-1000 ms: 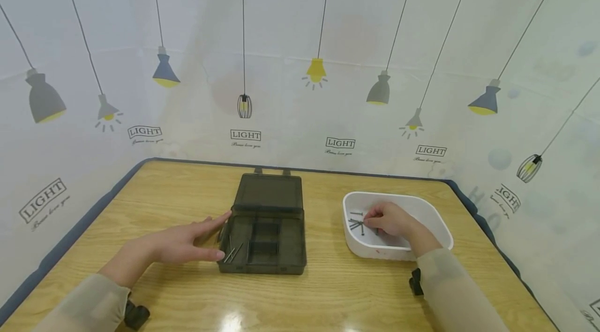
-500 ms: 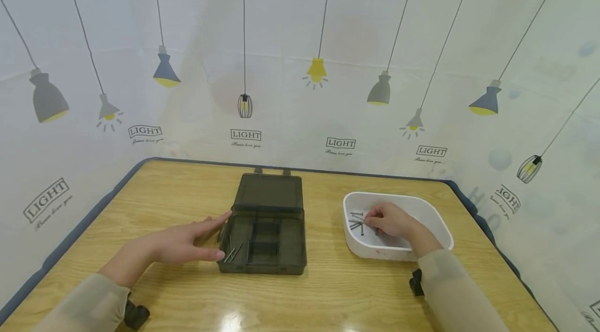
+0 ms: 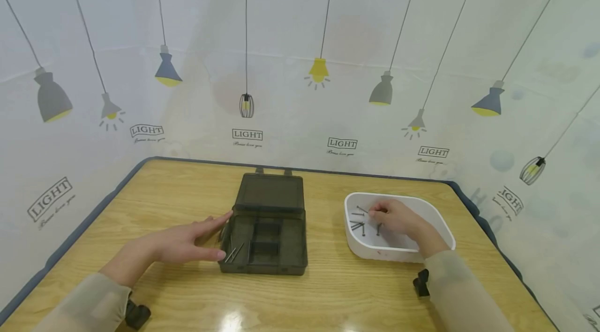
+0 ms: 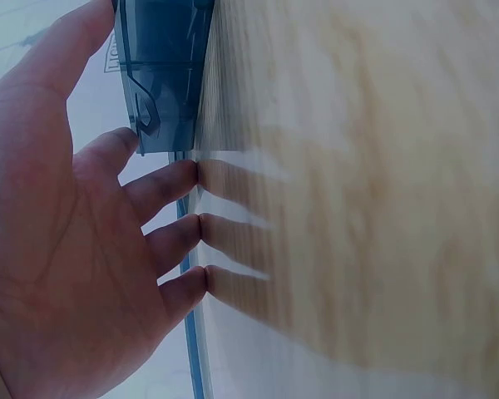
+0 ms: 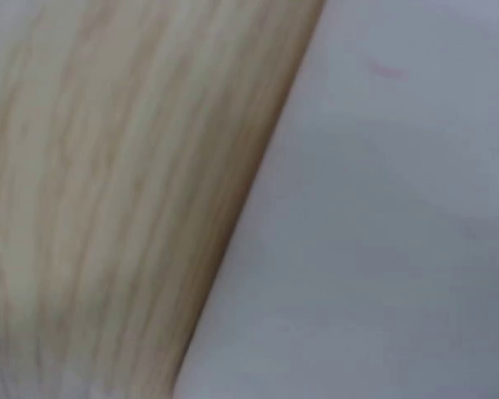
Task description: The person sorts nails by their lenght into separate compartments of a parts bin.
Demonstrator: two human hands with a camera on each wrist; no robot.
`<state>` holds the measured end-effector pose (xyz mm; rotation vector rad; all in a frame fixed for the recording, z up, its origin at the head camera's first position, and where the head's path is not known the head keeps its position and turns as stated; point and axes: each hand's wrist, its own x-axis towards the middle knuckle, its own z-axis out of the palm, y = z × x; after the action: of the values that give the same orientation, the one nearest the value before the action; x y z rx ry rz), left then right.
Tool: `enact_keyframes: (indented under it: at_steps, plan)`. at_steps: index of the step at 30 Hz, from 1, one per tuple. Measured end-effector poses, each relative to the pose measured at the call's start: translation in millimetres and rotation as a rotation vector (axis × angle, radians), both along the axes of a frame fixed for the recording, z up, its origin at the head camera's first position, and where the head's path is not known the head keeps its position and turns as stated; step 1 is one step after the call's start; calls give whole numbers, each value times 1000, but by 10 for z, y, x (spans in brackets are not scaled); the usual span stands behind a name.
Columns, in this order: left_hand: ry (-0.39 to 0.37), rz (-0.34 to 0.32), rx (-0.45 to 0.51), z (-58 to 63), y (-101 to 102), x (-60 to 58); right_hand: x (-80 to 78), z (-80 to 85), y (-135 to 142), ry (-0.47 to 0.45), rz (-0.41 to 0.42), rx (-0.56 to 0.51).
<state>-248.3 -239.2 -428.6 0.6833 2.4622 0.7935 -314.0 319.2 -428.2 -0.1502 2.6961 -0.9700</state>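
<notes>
Currently one screw (image 3: 362,209) pinched in right fingers (image 3: 377,214); left fingers (image 3: 215,223) spread, touching one case (image 3: 294,243); one white tray (image 3: 398,255).

Wooden table (image 3: 328,290), pale backdrop (image 3: 281,9) behind (printed lamps (image 3: 319,68))

Soft light, glare on near tabletop (image 3: 328,295), shadows by the left hand (image 4: 75,224), right wrist view blurred
</notes>
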Motion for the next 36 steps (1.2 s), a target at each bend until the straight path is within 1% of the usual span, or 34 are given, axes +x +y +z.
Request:
enact_keyframes:
  at_steps: [4,11,16,20,27,36]
  plan:
    - [13,3,-3,5,5,-1,56,75,9,-2,13,-48]
    - [16,12,-7,10,3,-7,153,202,-20,-17,-5,-150]
    - [19,6,-3,-8,-8,-16,217,267,-57,14,-13,-217]
    - [16,7,-2,-13,-11,-19,274,331,-121,46,-18,-245]
    - [10,3,3,-13,-10,-16,382,431,-321,86,31,-344]
    - [8,-4,10,-5,-8,-14,421,489,-595,101,108,-408]
